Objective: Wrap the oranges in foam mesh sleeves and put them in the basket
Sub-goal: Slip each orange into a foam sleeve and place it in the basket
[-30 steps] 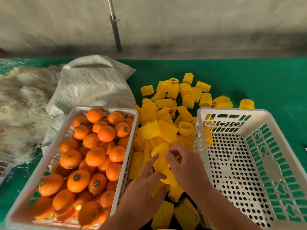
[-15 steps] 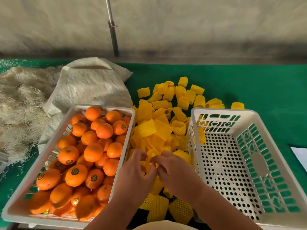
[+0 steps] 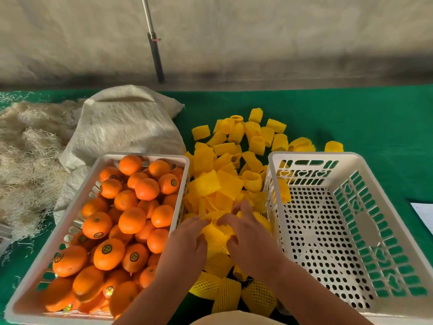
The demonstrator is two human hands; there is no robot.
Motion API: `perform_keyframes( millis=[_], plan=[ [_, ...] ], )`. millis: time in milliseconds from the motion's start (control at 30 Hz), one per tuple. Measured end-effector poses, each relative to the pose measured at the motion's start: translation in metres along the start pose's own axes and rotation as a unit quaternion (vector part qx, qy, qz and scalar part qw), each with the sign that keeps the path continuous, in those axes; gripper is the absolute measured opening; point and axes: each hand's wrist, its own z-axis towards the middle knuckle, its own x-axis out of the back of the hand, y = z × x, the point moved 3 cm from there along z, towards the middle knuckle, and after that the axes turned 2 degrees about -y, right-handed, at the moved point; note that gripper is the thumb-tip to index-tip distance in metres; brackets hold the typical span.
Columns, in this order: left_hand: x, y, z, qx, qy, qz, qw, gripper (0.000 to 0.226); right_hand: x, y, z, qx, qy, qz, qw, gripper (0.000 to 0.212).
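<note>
Flanking the hands (image 3: 218, 240), orange crate (image 3: 70, 207), empty basket (image 3: 398, 231)

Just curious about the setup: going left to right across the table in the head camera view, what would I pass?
Straw-like fibre heap → woven sack → basket of oranges → pile of yellow foam sleeves → empty white basket → white paper.
</note>
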Motion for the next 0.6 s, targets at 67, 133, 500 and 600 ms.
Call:
perform_keyframes(
  millis=[67, 133, 500, 600],
  plan=[
    [0.002, -0.008, 0.002, 0.073, -0.019, -0.078, 0.994, 0.040, -0.002, -0.001, 0.000, 0.021, -0.026, -0.002, 0.999, 0.056],
    [0.003, -0.013, 0.004, 0.109, -0.048, -0.129, 0.984, 0.033, -0.005, -0.002, 0.001, 0.030, -0.042, -0.005, 0.999, 0.064],
    [0.050, -0.056, 0.030, 0.054, 0.088, 0.014, 0.995, 0.037, -0.006, -0.005, 0.011, 0.009, -0.034, -0.020, 0.999, 0.066],
    [0.052, -0.093, 0.050, 0.081, -0.004, 0.162, 0.983, 0.061, -0.007, -0.006, 0.013, 0.006, -0.039, -0.028, 0.999, 0.066]
  ],
)
